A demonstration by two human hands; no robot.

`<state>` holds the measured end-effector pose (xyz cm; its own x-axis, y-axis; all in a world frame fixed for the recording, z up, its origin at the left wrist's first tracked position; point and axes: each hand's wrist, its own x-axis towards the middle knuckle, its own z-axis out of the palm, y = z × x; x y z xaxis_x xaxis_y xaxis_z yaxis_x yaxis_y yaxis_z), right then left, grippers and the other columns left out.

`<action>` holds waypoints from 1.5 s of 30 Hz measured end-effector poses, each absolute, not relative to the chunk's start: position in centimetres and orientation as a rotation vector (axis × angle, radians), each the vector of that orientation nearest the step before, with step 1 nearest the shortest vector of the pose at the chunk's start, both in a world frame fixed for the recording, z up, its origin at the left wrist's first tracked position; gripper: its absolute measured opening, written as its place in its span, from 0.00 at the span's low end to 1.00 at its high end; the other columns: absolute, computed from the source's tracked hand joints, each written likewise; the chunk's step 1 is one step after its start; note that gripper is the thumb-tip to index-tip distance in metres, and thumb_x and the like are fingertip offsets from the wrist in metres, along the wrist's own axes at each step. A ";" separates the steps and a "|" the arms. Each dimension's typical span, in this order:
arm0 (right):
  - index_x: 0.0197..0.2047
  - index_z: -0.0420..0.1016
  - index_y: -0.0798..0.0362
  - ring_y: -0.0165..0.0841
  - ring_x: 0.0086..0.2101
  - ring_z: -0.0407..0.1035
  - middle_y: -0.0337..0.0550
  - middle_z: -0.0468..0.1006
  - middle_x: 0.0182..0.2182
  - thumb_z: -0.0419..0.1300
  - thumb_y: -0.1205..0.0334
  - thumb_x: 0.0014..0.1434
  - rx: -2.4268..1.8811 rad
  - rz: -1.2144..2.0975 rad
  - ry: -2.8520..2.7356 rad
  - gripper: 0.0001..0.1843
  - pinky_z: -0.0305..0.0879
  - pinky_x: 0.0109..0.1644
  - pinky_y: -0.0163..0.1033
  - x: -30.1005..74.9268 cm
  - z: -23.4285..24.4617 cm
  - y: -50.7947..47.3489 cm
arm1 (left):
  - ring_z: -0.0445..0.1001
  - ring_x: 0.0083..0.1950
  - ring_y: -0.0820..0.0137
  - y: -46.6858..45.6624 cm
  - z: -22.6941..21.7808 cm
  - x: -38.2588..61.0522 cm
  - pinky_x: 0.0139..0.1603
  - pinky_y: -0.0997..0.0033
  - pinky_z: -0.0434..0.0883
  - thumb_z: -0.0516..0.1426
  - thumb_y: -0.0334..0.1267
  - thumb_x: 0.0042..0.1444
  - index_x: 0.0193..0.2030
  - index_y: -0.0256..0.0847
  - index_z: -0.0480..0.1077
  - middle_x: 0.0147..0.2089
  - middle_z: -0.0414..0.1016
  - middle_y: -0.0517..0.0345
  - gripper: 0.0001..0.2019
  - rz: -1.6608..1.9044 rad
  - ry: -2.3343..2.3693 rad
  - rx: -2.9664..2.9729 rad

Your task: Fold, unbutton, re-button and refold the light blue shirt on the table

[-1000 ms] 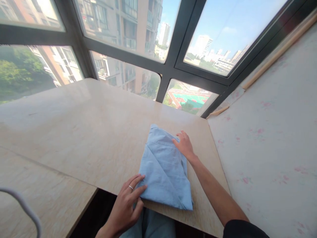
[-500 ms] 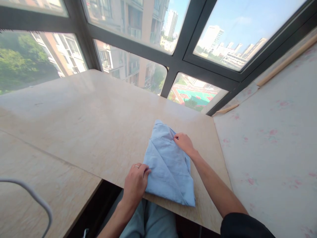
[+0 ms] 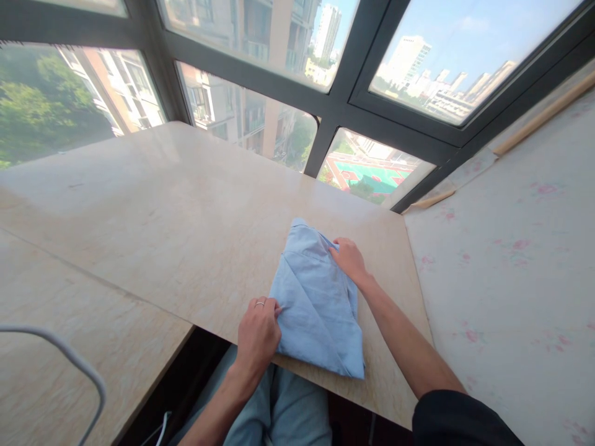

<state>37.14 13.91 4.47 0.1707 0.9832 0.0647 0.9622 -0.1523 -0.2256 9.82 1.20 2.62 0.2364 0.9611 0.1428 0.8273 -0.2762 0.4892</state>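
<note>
A folded light blue shirt point(image 3: 316, 303) lies on the marble-patterned tabletop, its narrow end toward the window and its wide end by the front edge. A diagonal fold line crosses its upper face. My left hand point(image 3: 260, 325), with a ring on one finger, is closed at the shirt's left edge and pinches the cloth there. At the upper right edge, my right hand point(image 3: 349, 259) has its thumb and fingers closed on the fabric. Part of the right edge is hidden behind this hand and wrist.
Dark window frames point(image 3: 260, 77) border the back of the tabletop point(image 3: 186, 217). A wall with floral paper point(image 3: 502, 297) rises close on the right. A grey-white cable point(image 3: 69, 359) curves over the lower left. Below the front edge are my legs point(image 3: 288, 409).
My right hand has slid slightly outward along the shirt's upper right edge. My left hand has gripped the left edge more closely. The view has shifted a little.
</note>
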 end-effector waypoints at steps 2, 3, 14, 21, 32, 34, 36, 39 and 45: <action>0.48 0.76 0.57 0.39 0.47 0.72 0.53 0.80 0.46 0.60 0.59 0.61 -2.236 0.259 -1.795 0.15 0.63 0.49 0.38 37.3 4.3 14.1 | 0.69 0.40 0.62 1.1 2.6 9.8 0.40 0.64 0.66 0.50 0.29 0.64 0.34 0.39 0.69 0.35 0.73 0.52 0.10 0.604 1.663 2.197; 0.48 0.77 0.57 0.38 0.46 0.73 0.52 0.80 0.45 0.61 0.59 0.61 -2.231 0.341 -1.753 0.15 0.64 0.49 0.38 37.5 4.2 14.2 | 0.69 0.40 0.62 1.1 2.6 9.8 0.40 0.64 0.66 0.50 0.29 0.64 0.34 0.39 0.69 0.35 0.73 0.52 0.10 0.606 1.666 2.196; 0.35 0.81 0.50 0.35 0.36 0.74 0.44 0.83 0.35 0.55 0.63 0.61 -2.197 0.170 -1.791 0.12 0.62 0.39 0.36 38.3 6.4 13.3 | 0.70 0.40 0.61 0.9 1.9 9.7 0.40 0.62 0.68 0.48 0.31 0.66 0.34 0.40 0.69 0.34 0.73 0.52 0.11 0.703 1.671 2.261; 0.36 0.79 0.53 0.34 0.36 0.74 0.45 0.82 0.34 0.57 0.61 0.60 -2.234 0.309 -1.729 0.10 0.64 0.39 0.35 38.5 6.7 12.5 | 0.70 0.39 0.61 0.8 1.7 9.7 0.39 0.62 0.68 0.48 0.31 0.65 0.33 0.41 0.69 0.34 0.73 0.52 0.11 0.744 1.683 2.268; 0.44 0.77 0.54 0.36 0.36 0.75 0.45 0.81 0.39 0.71 0.55 0.47 -2.072 0.915 -1.626 0.21 0.71 0.37 0.37 36.2 6.9 8.6 | 0.70 0.42 0.59 1.0 2.2 9.6 0.43 0.59 0.70 0.47 0.27 0.63 0.38 0.39 0.72 0.39 0.73 0.48 0.12 0.663 1.575 2.401; 0.44 0.77 0.52 0.37 0.39 0.75 0.45 0.80 0.42 0.71 0.54 0.48 -2.053 0.699 -1.800 0.21 0.69 0.44 0.39 35.0 6.9 7.6 | 0.70 0.54 0.57 1.4 2.6 9.8 0.51 0.56 0.70 0.46 0.22 0.59 0.51 0.38 0.71 0.54 0.72 0.42 0.19 0.689 1.471 2.482; 0.45 0.77 0.51 0.38 0.42 0.74 0.46 0.79 0.44 0.69 0.55 0.51 -2.048 0.520 -1.927 0.18 0.67 0.47 0.40 33.6 6.8 6.6 | 0.59 0.68 0.55 2.1 3.0 10.3 0.61 0.50 0.64 0.46 0.18 0.54 0.64 0.41 0.64 0.68 0.61 0.43 0.32 0.687 1.312 2.585; 0.42 0.79 0.51 0.38 0.42 0.73 0.48 0.80 0.41 0.63 0.59 0.58 -2.108 0.338 -2.026 0.09 0.65 0.46 0.38 31.9 6.6 5.9 | 0.47 0.75 0.56 3.3 3.4 10.9 0.69 0.43 0.52 0.46 0.16 0.50 0.69 0.46 0.59 0.71 0.58 0.49 0.39 0.570 1.075 2.691; 0.33 0.80 0.51 0.35 0.35 0.73 0.46 0.82 0.35 0.54 0.66 0.61 -2.212 0.237 -2.041 0.12 0.60 0.38 0.35 31.5 6.6 6.1 | 0.65 0.64 0.56 4.3 3.3 10.8 0.64 0.44 0.58 0.50 0.21 0.56 0.54 0.44 0.73 0.53 0.75 0.47 0.23 0.566 1.042 2.694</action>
